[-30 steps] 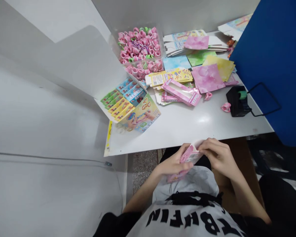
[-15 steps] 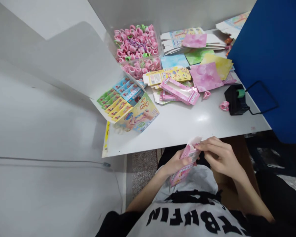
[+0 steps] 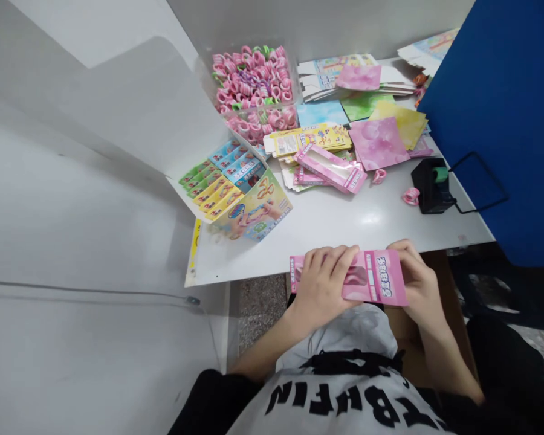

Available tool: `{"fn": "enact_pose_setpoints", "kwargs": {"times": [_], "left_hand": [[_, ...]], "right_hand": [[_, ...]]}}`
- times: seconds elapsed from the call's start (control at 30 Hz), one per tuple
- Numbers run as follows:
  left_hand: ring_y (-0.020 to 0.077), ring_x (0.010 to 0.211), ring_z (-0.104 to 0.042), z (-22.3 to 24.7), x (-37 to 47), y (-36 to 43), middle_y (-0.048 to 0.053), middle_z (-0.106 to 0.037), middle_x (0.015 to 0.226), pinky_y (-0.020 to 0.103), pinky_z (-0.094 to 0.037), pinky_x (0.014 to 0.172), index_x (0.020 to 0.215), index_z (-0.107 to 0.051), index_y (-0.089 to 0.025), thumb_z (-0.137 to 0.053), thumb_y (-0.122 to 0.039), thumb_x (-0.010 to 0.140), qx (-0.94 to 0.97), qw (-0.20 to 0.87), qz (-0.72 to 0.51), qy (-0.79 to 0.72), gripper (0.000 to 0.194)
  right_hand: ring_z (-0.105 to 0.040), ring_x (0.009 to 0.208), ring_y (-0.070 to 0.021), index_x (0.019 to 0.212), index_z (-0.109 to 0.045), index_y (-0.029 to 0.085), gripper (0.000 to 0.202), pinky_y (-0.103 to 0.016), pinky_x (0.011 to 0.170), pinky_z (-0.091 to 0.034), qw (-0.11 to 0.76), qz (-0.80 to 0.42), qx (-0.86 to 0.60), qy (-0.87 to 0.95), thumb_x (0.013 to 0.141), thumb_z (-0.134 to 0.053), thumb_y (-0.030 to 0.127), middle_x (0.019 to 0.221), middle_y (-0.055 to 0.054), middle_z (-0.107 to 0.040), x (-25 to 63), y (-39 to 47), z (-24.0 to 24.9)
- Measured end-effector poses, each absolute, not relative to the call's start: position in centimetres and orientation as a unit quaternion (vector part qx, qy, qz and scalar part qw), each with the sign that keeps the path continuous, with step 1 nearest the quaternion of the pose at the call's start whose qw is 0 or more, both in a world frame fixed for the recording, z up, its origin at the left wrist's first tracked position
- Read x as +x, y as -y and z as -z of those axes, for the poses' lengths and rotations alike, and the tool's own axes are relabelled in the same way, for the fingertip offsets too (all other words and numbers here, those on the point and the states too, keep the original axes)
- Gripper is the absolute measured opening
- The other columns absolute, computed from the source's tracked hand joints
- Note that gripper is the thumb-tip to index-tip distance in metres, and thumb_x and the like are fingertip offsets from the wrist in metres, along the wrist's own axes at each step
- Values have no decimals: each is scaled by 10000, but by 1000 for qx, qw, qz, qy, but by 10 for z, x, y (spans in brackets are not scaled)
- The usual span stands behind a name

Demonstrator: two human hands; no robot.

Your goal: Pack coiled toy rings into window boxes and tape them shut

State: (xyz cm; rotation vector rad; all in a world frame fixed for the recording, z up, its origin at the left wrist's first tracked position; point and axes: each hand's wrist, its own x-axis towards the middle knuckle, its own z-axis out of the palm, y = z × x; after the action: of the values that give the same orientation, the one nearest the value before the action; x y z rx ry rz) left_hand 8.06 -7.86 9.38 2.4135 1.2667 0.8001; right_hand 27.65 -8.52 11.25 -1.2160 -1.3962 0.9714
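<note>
A pink window box (image 3: 378, 281) lies flat and sideways between my hands, just off the near edge of the white table (image 3: 344, 226), above my lap. My left hand (image 3: 324, 287) covers its left half, fingers spread over the clear window. My right hand (image 3: 417, 284) grips its right end from behind. A pink item shows through the window between my fingers.
A clear bin of pink coil toys (image 3: 254, 81) stands at the back. A display carton of small boxes (image 3: 229, 190) sits on the left, flat pink and yellow boxes (image 3: 329, 166) and coloured sheets (image 3: 381, 142) in the middle, a black tape dispenser (image 3: 430, 184) and a blue panel (image 3: 503, 115) on the right.
The pink box stood on end while my right hand worked its top flap. Now it is turned flat and sideways, raised toward the table edge, with both hands holding it.
</note>
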Motion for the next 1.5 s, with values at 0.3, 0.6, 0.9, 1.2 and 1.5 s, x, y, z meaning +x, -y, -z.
{"fn": "enact_pose_setpoints", "kwargs": {"times": [0.3, 0.6, 0.9, 1.2, 1.5], "left_hand": [[297, 1231, -559, -80, 78, 69, 117, -635, 1336, 485, -326, 1147, 1496, -446, -209, -716, -419, 893, 881, 34, -188, -432, 693], [267, 1248, -587, -58, 76, 66, 89, -646, 1313, 482, -367, 1162, 1485, -457, -238, -778, -443, 841, 878, 38, -145, -454, 748], [257, 1320, -529, -63, 74, 57, 59, -640, 1381, 488, -323, 1182, 1484, -486, -260, -593, -205, 967, 901, -51, -135, -410, 532], [245, 1184, -565, -22, 94, 77, 96, -543, 1276, 453, -459, 1040, 1333, -459, -292, -733, -364, 870, 572, 31, -640, -512, 543], [368, 1298, -561, -36, 109, 67, 131, -597, 1369, 521, -460, 1080, 1282, -559, -284, -734, -860, 569, 185, 655, -659, -321, 933]], "right_hand": [[-524, 655, -141, 677, -639, 197, 165, -253, 576, -414, 435, -449, -539, 565, 781, -763, 235, 726, 2, -592, 280, 73, -96], [-576, 689, -142, 658, -710, 208, 128, -240, 592, -453, 470, -460, -576, 486, 744, -783, 268, 769, -16, -614, 296, 77, -64], [-708, 798, -229, 874, -768, 192, 344, -325, 740, -579, 376, -630, -554, 394, 609, -913, 357, 876, -61, -781, 297, 76, -49], [-739, 850, -262, 976, -819, 211, 386, -341, 734, -596, 502, -588, -569, 280, 613, -911, 307, 944, -77, -806, 297, 79, -31], [-755, 786, -285, 884, -832, 189, 386, -380, 722, -607, 400, -743, -484, 233, 547, -959, 329, 822, -104, -804, 270, 80, -19]]}}
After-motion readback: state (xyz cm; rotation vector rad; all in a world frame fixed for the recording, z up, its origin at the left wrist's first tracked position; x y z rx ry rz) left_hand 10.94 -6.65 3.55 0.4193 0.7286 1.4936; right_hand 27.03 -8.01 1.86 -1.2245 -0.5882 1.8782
